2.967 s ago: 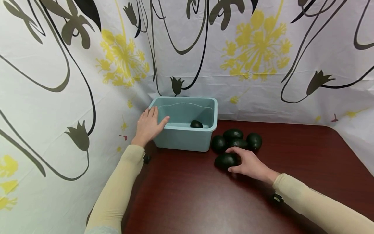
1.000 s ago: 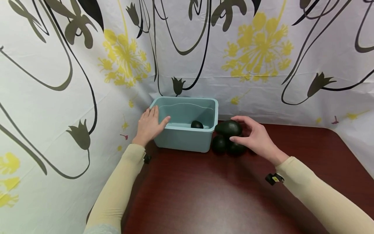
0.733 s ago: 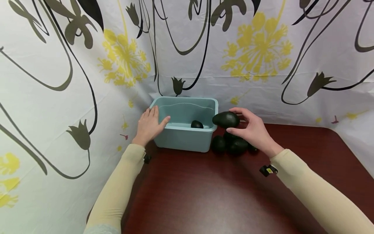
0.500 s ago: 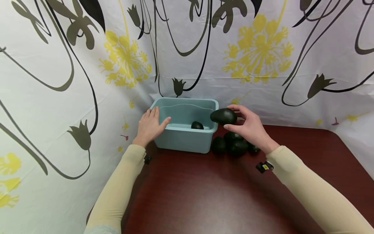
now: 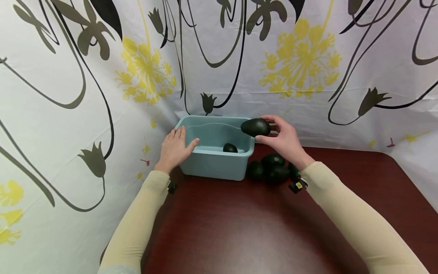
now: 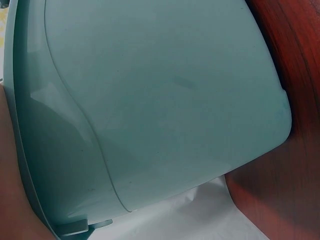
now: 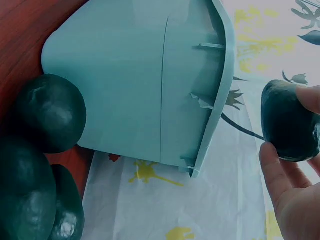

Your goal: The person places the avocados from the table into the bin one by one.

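Dark red-brown wood made up the desk (image 5: 239, 236), backed by a white curtain (image 5: 308, 57) printed with yellow flowers and black stems. Against that curtain stood a pale blue bin (image 5: 219, 165), the landmark for everything else.

The left hand (image 5: 174, 148) rested on the bin's left rim, fingers straight and relaxed, the thumb lying along the front edge, gripping nothing. In the left wrist view only the bin's smooth outer wall (image 6: 165, 100) and a strip of desk showed.

The right hand (image 5: 284, 139) was raised just above the bin's right rim, its grip closed round an avocado (image 5: 255, 127), fingers over the top and thumb underneath. That avocado hung in the air over the bin's right edge, touching neither rim nor desk. The right wrist view showed the same avocado (image 7: 289, 120) pinched between fingertip and thumb beside the bin's flared lip (image 7: 222, 85).

On the desk, just beside the bin's right wall, lay a cluster of avocados (image 5: 270, 169) touching one another. Inside the bin, on its floor towards the right, sat one small avocado (image 5: 230, 148).
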{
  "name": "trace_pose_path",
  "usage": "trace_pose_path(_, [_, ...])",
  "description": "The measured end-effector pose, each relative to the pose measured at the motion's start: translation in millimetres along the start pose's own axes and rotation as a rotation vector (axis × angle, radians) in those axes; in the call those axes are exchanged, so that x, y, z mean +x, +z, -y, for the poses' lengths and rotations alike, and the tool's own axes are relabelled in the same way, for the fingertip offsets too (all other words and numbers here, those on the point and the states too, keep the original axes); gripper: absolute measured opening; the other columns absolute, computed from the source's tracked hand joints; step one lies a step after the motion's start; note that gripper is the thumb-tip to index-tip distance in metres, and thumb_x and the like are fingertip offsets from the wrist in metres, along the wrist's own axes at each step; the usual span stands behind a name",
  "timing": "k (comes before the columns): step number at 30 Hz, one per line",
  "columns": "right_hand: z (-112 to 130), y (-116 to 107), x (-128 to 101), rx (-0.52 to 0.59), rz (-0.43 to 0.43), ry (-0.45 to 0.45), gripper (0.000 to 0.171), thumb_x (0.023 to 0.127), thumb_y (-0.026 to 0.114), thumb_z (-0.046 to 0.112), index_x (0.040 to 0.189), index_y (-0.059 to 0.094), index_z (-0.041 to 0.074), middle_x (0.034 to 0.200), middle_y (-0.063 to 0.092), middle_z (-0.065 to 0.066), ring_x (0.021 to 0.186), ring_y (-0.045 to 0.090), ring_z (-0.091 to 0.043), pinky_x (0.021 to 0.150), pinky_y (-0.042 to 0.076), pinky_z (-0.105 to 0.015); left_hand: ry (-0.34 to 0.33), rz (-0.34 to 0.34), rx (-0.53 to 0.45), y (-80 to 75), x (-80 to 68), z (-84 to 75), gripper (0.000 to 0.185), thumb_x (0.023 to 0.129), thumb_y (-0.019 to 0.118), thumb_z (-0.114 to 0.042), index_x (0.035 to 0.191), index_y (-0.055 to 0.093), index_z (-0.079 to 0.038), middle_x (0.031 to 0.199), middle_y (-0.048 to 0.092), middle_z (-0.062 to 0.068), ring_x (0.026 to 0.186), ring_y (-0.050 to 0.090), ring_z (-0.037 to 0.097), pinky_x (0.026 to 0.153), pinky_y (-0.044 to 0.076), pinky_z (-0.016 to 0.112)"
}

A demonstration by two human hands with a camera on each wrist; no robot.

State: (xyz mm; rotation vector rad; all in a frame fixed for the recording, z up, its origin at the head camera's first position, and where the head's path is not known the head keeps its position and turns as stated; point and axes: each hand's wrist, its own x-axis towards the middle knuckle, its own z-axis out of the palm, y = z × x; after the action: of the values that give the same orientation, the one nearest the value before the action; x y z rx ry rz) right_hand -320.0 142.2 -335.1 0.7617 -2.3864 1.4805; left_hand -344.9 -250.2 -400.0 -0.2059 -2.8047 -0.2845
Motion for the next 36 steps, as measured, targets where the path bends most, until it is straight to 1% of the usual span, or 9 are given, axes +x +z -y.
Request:
trace_pose_path(3, [-0.2,3.1,5.1,0.003,0.004,0.006,0.063,0.088,0.081,0.020,0.145,0.054,0.014,0.138,0.053,-0.008,0.119,0.056,-0.027,0.094,0.051,-0.047,0.000,-0.003,-0.004,0.8,-0.8,-0.5,0.107,0.092,0.019,-0.082,0.159,0.022,0.001,0.161,0.029,0.020,0.148,0.023,0.039,0.121,0.018,0.051])
trace_pose_path(5, [-8.1,6.6,11.0,0.018,0.009,0.019,0.064,0.088,0.081,0.023,0.145,0.054,0.017,0.139,0.053,-0.006,0.119,0.056,-0.027,0.094,0.050,-0.048,0.002,-0.007,-0.004,1.0,-0.9,-0.7,0.106,0.092,0.020,-0.082,0.159,0.023,0.001,0.161,0.029,0.020,0.148,0.023,0.039,0.121,0.018,0.051])
trace_pose_path(6, [-12.7,8.8,13.8,0.028,0.007,0.022,0.064,0.087,0.082,0.024,0.144,0.054,0.019,0.138,0.053,-0.003,0.117,0.057,-0.024,0.094,0.051,-0.047,0.002,-0.009,-0.004,0.9,-1.0,-0.7,0.106,0.092,0.020,-0.082,0.159,0.023,0.001,0.161,0.029,0.020,0.148,0.023,0.039,0.121,0.018,0.051])
trace_pose_path(11, [-37.7,19.6,26.9,0.043,0.021,0.045,0.067,0.084,0.083,0.038,0.144,0.054,0.028,0.137,0.053,0.006,0.112,0.060,-0.020,0.091,0.053,-0.044,0.002,-0.011,-0.007,-0.2,-0.9,-0.8,0.106,0.092,0.019,-0.083,0.160,0.022,0.000,0.161,0.029,0.019,0.149,0.022,0.039,0.121,0.018,0.051])
trace_pose_path(16, [-45.8,30.6,33.8,0.014,0.046,0.034,0.068,0.082,0.083,0.046,0.142,0.055,0.031,0.137,0.053,0.008,0.114,0.059,-0.021,0.090,0.054,-0.045,0.003,-0.006,-0.010,-1.2,-0.5,-0.9,0.107,0.092,0.019,-0.083,0.160,0.021,-0.001,0.161,0.028,0.020,0.149,0.022,0.039,0.121,0.017,0.051])
trace_pose_path(22, [-50.1,43.3,39.3,-0.035,0.055,0.039,0.068,0.081,0.084,0.045,0.142,0.055,0.031,0.136,0.053,0.006,0.113,0.059,-0.020,0.090,0.054,-0.044,0.006,-0.006,-0.013,-0.9,-0.2,-2.1,0.107,0.092,0.019,-0.083,0.160,0.022,0.000,0.161,0.029,0.021,0.149,0.022,0.040,0.121,0.017,0.052])
trace_pose_path(25, [-51.1,49.4,41.9,-0.061,0.067,0.021,0.066,0.083,0.083,0.042,0.141,0.055,0.031,0.135,0.052,0.004,0.112,0.060,-0.019,0.090,0.055,-0.043,0.003,-0.003,-0.017,-0.9,-0.2,-2.3,0.107,0.092,0.019,-0.083,0.160,0.021,0.000,0.161,0.028,0.021,0.149,0.022,0.040,0.121,0.017,0.052])
trace_pose_path(31, [-49.7,60.0,47.1,-0.136,0.091,-0.081,0.064,0.086,0.083,0.032,0.142,0.055,0.023,0.131,0.053,0.004,0.110,0.057,-0.014,0.090,0.055,-0.037,-0.007,0.002,-0.012,-1.2,-0.6,-1.7,0.107,0.092,0.019,-0.083,0.160,0.020,0.000,0.161,0.027,0.020,0.149,0.021,0.039,0.121,0.017,0.052])
trace_pose_path(36, [-50.9,68.0,50.1,-0.195,0.124,-0.135,0.062,0.086,0.082,0.030,0.142,0.055,0.021,0.132,0.053,0.003,0.111,0.054,-0.015,0.090,0.055,-0.039,-0.002,0.000,-0.004,0.7,-1.0,-1.2,0.106,0.092,0.018,-0.082,0.160,0.021,0.000,0.161,0.029,0.021,0.148,0.022,0.040,0.121,0.017,0.051])
